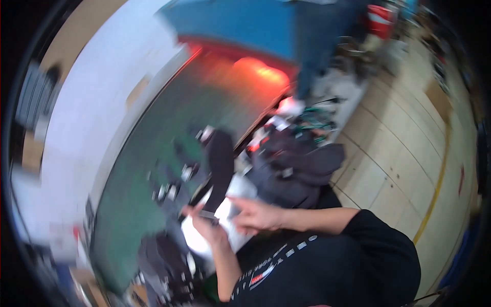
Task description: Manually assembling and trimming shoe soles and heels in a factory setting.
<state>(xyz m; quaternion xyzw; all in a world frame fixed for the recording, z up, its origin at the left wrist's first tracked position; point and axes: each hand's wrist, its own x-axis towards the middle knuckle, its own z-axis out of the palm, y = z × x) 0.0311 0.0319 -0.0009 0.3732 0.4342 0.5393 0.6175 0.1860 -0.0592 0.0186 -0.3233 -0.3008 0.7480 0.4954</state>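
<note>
My left hand (208,231) is closed around the lower end of a long dark grey sole-shaped piece (221,161), which stands up away from me. A thin pale strip (208,215) shows at its fingers; blur hides whether it belongs to the piece. Close beside it, my right hand (257,215) has its fingers stretched towards the piece, with nothing visible in them. Both hands are over a white surface (197,239). More dark grey pieces (312,169) lie heaped to the right, and another pile (163,261) is at the lower left.
A green belt (138,204) runs away from me, carrying several dark pieces with pale ends. It leads under a blue machine hood (235,25) with a red-orange glow (263,74). Someone in dark blue trousers (314,41) stands beyond. Tiled floor (388,148) lies right.
</note>
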